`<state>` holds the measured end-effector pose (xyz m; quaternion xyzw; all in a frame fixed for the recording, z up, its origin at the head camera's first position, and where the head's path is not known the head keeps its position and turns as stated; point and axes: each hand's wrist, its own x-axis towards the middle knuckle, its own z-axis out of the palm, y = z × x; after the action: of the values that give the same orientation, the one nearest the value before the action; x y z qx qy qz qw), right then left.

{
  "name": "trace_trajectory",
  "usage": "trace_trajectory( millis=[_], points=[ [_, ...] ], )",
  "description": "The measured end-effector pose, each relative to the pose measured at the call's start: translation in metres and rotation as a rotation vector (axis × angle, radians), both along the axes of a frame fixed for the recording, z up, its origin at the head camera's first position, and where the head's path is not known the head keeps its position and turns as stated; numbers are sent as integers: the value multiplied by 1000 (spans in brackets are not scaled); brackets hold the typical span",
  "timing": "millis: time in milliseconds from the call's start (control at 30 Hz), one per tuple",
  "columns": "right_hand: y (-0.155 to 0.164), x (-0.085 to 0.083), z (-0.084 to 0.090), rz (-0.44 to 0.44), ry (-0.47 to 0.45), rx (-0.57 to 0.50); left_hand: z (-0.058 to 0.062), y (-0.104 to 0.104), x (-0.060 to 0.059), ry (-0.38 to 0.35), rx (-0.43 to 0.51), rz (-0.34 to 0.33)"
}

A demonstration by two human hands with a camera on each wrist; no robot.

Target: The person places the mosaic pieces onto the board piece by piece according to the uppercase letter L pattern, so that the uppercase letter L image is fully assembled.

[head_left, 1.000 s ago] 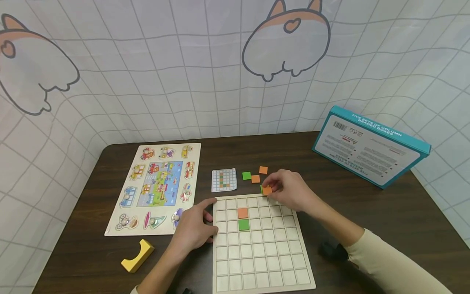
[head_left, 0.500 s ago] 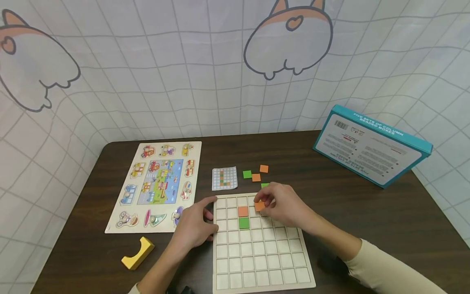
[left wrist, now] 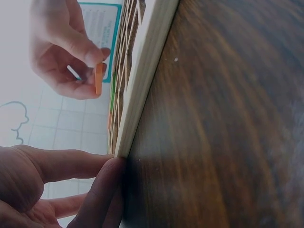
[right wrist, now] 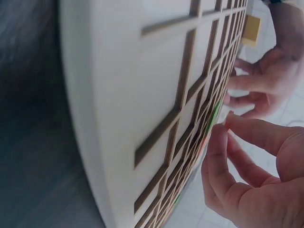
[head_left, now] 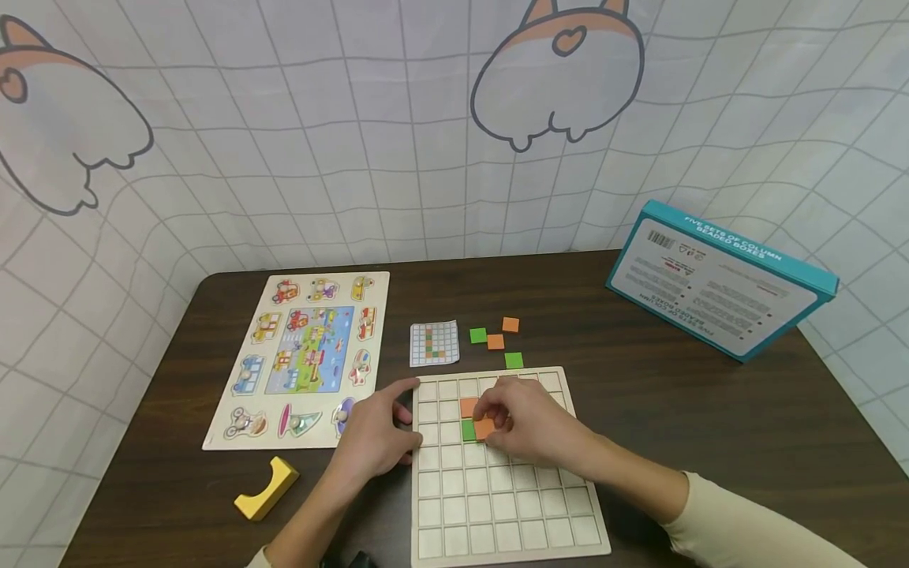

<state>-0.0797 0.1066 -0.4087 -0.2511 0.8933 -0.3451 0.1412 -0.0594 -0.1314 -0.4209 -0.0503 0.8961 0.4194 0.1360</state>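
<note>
Two hands over the grid board (head_left: pixel 511 505) on the bench (head_left: pixel 675 379): right hand (head_left: pixel 529 430), grip clamped on an orange tile (head_left: pixel 484 428), holds it over the cells just right of the green tile (head_left: pixel 468 431) and placed orange tile (head_left: pixel 468 408). Left hand (head_left: pixel 372 438) rests at the board's left edge, fingers relaxed and apart. Four loose tiles (head_left: pixel 495 341) lie beyond the board, beside the pattern card (head_left: pixel 434 344).

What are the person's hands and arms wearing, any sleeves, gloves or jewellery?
Both hands, the left hand and the right hand, are bare: no gloves, no rings in view. The right arm wears a long cream sleeve that ends short of the wrist. The left arm's sleeve barely shows.
</note>
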Motion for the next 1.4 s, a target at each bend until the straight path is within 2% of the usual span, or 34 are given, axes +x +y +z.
trace_trajectory(
  millis=[167,633,1400],
  points=[
    [-4,4,1,27,-24,24,1,0,0,-1,4,-1],
    [-11,13,0,88,-4,39,1,1,0,-7,13,0],
    [-17,13,-6,127,68,35,0,0,0,1,20,1]
  ],
)
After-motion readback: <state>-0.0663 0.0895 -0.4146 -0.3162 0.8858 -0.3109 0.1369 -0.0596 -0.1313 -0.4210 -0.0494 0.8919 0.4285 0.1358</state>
